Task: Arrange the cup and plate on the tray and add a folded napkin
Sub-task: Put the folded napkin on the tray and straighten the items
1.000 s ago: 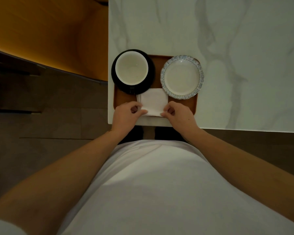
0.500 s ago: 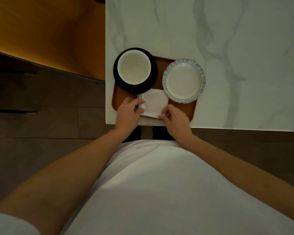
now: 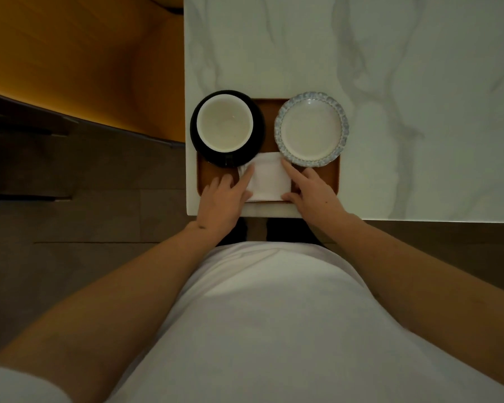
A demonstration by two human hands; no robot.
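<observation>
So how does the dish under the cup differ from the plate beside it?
The saucer is plain black; the plate is pale with a scalloped blue patterned rim. The saucer carries the white cup; the plate is bare. The saucer overhangs the tray at its left edge, the plate at its right. Both are round and border the napkin.

A single wide-angle head view looks steeply down from the person's head, over the white shirt (image 3: 274, 330) and both forearms. It faces forward onto the near corner of the marble tabletop (image 3: 390, 68), close enough that the tray (image 3: 330, 181) sits mid-frame, with dark floor (image 3: 99, 175) at left
</observation>
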